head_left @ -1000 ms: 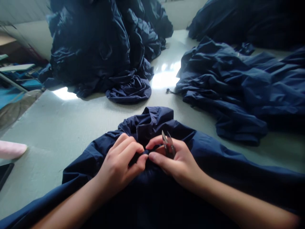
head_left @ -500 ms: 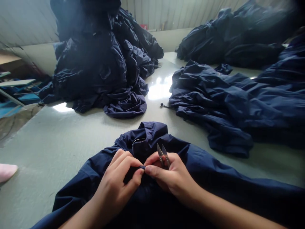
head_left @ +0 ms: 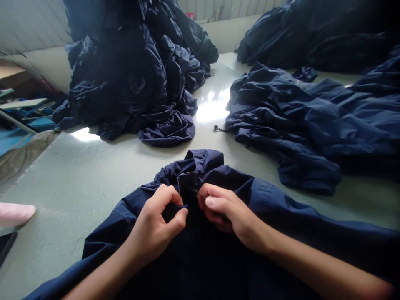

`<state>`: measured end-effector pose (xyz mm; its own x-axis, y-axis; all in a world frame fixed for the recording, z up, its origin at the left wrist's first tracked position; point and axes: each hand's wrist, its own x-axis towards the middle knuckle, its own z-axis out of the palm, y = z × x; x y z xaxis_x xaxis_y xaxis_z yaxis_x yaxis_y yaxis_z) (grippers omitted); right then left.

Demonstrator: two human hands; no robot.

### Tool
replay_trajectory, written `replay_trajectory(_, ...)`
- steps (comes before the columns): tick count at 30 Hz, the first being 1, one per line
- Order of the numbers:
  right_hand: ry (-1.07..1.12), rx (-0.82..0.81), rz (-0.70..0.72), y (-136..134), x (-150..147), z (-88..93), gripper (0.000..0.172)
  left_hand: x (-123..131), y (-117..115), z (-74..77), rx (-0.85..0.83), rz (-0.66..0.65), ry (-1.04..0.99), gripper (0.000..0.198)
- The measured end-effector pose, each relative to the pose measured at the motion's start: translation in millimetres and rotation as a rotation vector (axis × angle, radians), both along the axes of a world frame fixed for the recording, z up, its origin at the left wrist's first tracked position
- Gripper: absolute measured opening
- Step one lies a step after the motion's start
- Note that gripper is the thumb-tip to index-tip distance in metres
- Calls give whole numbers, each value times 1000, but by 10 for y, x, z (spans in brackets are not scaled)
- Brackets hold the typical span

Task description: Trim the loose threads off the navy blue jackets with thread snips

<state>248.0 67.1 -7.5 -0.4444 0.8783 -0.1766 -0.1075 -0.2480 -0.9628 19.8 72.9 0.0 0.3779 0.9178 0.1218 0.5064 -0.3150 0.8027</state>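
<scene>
A navy blue garment (head_left: 275, 225) lies spread on the pale table (head_left: 71, 183) right in front of me, its gathered collar end (head_left: 200, 164) pointing away. My left hand (head_left: 156, 227) pinches a fold of this fabric between thumb and fingers. Close beside it, my right hand (head_left: 223, 210) is curled shut over the same spot of cloth. The small metal snips it held a moment ago are hidden inside the fist or under it.
A tall heap of navy garments (head_left: 134, 71) stands at the back left. More navy garments (head_left: 312, 112) lie across the right side, with a cord toggle (head_left: 215, 127) at their edge. A pink object (head_left: 15, 212) sits at the left table edge.
The snips' blades stuck up from my right hand before; now they are out of sight and the fist has turned down onto the cloth. My left hand keeps its pinch.
</scene>
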Motion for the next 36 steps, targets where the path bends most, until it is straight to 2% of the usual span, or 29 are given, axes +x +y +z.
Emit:
replay_trajectory(4,-253,208,48,-9,33,14,22,-9,19,13,-69,18,-64,15)
replay_trajectory(10,-348,436,44,-19,5,7,28,-11,19,-18,-94,18,-92,14)
replay_trajectory(15,-402,438,29,-31,-18,-16,26,-10,7,-62,-91,37,-71,12)
replay_trajectory(21,-441,451,4,-58,-18,-34,27,0,16,-46,-41,38,-52,12)
replay_trajectory(36,-414,426,25,-31,-17,-11,30,5,27,-43,-13,12,-16,8)
